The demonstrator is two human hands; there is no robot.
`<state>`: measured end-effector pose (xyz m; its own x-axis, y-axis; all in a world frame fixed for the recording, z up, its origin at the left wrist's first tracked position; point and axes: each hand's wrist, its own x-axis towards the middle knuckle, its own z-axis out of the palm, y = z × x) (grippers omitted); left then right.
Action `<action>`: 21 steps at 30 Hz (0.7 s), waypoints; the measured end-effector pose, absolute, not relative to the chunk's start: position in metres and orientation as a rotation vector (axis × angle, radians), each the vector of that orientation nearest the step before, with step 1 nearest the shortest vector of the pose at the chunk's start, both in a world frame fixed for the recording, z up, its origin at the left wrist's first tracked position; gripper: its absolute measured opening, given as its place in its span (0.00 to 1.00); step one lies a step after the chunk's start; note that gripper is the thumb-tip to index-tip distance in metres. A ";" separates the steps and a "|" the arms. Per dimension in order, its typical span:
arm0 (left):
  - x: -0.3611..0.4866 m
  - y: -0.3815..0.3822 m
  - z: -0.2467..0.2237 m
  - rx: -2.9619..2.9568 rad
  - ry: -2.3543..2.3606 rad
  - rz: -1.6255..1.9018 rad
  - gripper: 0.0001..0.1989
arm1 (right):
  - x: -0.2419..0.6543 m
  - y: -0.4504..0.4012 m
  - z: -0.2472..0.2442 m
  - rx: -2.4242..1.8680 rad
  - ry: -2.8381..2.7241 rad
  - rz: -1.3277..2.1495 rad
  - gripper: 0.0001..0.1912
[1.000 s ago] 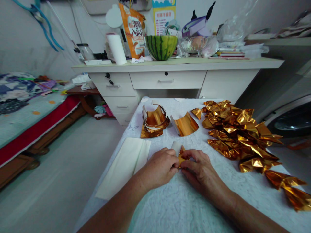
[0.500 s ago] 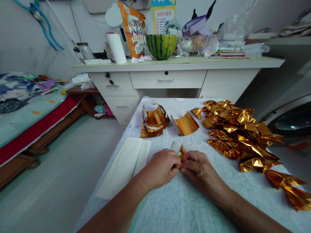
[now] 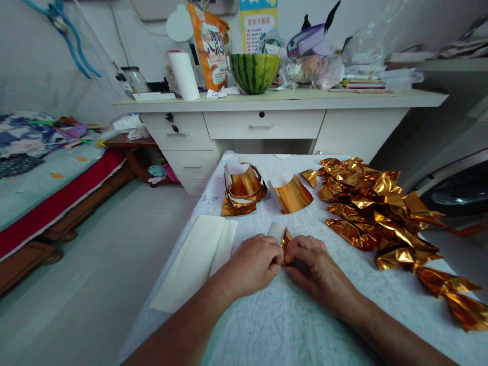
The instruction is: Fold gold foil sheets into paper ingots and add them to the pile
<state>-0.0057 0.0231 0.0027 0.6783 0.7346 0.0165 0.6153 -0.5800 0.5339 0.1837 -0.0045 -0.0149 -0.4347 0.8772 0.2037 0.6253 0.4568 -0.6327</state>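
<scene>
A small sheet of gold foil paper (image 3: 285, 236), its pale back showing at the upper left, is pinched between my two hands near the middle of the table. My left hand (image 3: 259, 262) is closed on its left side, thumb and fingers together. On the other side my right hand (image 3: 308, 262) grips the foil's edge with bent fingertips. Both hands hide most of the piece. Beyond them lies a curled gold foil sheet (image 3: 293, 195), and left of that a stack of curled foil sheets (image 3: 246, 185). Folded white paper (image 3: 194, 254) lies beside my left forearm.
A heap of folded gold foil pieces (image 3: 366, 203) covers the table's right side. The cloth-covered table (image 3: 259, 325) meets a white desk (image 3: 267, 104) carrying a watermelon half (image 3: 254, 73) and an orange bag (image 3: 209, 51). A bed (image 3: 57, 188) stands left, a washing machine (image 3: 457, 178) right.
My right hand's fingers have shifted slightly at the foil's edge and curl a little more. My left hand stays in place, and the things on the table have not moved.
</scene>
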 end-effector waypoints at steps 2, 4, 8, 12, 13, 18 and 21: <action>-0.006 0.022 0.002 2.388 1.060 0.309 0.05 | 0.183 -0.003 -0.017 -1.261 -2.209 0.634 0.06; -0.008 0.021 0.001 2.375 1.091 0.302 0.04 | 0.182 -0.001 -0.017 -1.275 -2.204 0.629 0.06; -0.013 0.021 0.001 2.350 1.162 0.307 0.03 | 0.181 0.000 -0.016 -1.309 -2.189 0.630 0.06; -0.016 0.023 0.003 2.309 1.164 0.279 0.04 | 0.179 0.001 -0.017 -1.340 -2.185 0.614 0.06; -0.016 0.023 0.004 2.298 1.168 0.270 0.04 | 0.178 0.002 -0.017 -1.346 -2.185 0.610 0.06; -0.015 0.023 0.007 2.283 1.197 0.256 0.04 | 0.175 0.004 -0.017 -1.385 -2.172 0.607 0.05; -0.014 0.022 0.009 2.285 1.212 0.254 0.06 | 0.174 0.004 -0.016 -1.405 -2.162 0.610 0.05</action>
